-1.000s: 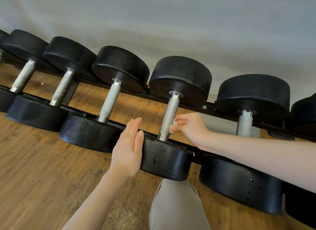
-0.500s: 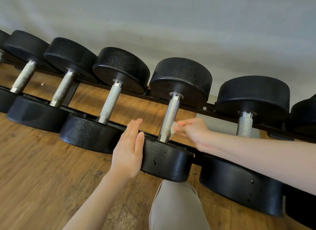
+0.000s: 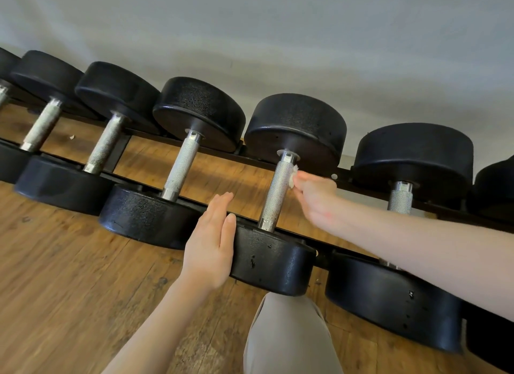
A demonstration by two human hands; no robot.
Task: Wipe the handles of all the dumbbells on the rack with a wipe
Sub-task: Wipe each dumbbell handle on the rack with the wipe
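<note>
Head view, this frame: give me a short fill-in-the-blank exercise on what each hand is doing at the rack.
1. The right hand pinches a small white ____ against the knurled handle.
2. The wipe touches the handle near its ____ end.
3. The left hand, fingers straight, rests on the near ____ of that same dumbbell.

Missing words: wipe; far (upper); head

Low black rack (image 3: 343,176) of two parallel rails, standing on wooden floor (image 3: 69,276) beside a pale wall. Carries a row of black dumbbells (image 3: 281,195) side by side, heads resting on the rails, knurled metal handles (image 3: 182,166) spanning the gap.
</note>
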